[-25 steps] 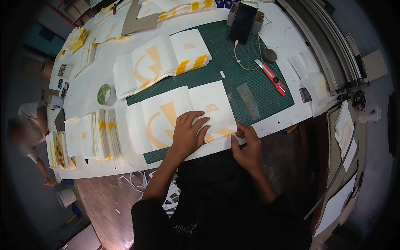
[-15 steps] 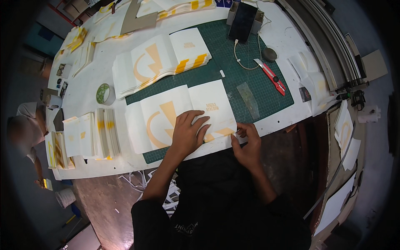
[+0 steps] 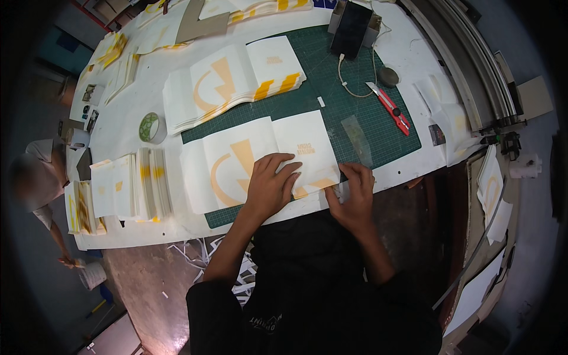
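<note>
A white folded sheet with pale orange printing lies near the table's front edge, partly on a green cutting mat. My left hand rests on its right half, fingers bent and spread, pressing from above. At the lower right corner is my right hand. Its thumb touches the front edge and its index finger the right side, with a gap between them. Beyond lies a stack of similar folded sheets with yellow-striped edges. To the right are a red cutter knife and a clear plastic strip.
A dark phone with a cable leans at the back. A round dark weight sits nearby. Left stand a tape roll and bundles of folded sheets. A metal machine bar borders the right. Another person is at far left.
My right thumb and index finger have spread apart along the sheet's corner. My left hand stays nearly in place. The other person's hand has moved from below the table's left end to the white bucket.
</note>
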`<act>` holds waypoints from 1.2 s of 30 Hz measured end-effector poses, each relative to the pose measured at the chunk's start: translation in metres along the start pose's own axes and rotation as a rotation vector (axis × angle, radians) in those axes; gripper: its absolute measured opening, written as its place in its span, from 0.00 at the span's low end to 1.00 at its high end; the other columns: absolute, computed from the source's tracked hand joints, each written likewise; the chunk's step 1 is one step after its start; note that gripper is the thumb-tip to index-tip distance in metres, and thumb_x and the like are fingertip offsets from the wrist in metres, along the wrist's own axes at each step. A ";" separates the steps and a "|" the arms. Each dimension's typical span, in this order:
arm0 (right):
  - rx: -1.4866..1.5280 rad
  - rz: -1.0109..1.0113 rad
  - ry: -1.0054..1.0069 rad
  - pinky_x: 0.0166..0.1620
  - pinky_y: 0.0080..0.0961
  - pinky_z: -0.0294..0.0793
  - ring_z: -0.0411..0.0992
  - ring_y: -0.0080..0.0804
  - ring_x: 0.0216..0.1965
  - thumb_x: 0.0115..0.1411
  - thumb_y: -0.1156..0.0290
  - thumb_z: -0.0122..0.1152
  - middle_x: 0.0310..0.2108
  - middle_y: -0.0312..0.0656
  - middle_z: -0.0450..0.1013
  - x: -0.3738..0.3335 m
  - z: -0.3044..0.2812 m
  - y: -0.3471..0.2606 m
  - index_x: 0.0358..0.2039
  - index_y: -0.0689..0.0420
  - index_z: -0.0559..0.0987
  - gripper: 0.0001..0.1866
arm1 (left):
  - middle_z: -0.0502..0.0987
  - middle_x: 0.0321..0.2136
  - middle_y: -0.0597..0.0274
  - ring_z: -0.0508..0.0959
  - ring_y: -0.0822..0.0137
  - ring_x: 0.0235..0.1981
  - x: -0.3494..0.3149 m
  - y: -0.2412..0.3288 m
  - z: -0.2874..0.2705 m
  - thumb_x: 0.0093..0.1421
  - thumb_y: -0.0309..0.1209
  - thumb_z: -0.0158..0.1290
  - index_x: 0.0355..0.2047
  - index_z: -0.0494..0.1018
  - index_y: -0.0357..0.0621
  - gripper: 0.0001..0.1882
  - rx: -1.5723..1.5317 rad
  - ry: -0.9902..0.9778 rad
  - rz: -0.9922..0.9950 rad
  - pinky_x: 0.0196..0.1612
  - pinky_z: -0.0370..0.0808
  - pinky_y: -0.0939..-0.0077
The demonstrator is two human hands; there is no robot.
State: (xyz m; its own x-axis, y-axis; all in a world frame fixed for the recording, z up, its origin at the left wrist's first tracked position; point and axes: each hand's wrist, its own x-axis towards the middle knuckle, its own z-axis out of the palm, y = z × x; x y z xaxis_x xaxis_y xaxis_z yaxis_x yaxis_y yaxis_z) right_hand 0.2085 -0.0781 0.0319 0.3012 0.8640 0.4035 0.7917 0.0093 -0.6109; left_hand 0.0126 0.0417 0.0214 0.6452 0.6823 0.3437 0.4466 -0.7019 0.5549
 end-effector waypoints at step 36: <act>0.084 -0.248 -0.421 0.50 0.38 0.66 0.75 0.38 0.37 0.57 0.70 0.74 0.30 0.38 0.76 0.045 0.030 0.007 0.31 0.57 0.82 0.08 | 0.70 0.64 0.41 0.69 0.43 0.67 -0.067 0.053 0.022 0.65 0.36 0.62 0.59 0.76 0.39 0.25 0.133 0.054 -0.183 0.68 0.65 0.44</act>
State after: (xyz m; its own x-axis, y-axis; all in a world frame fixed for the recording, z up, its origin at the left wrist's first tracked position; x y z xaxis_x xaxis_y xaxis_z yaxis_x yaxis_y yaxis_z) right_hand 0.2116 -0.0240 0.0251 -0.1456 0.9589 0.2435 0.7613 0.2658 -0.5915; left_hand 0.0061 -0.0457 0.0111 0.5136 0.8082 0.2882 0.6334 -0.5837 0.5081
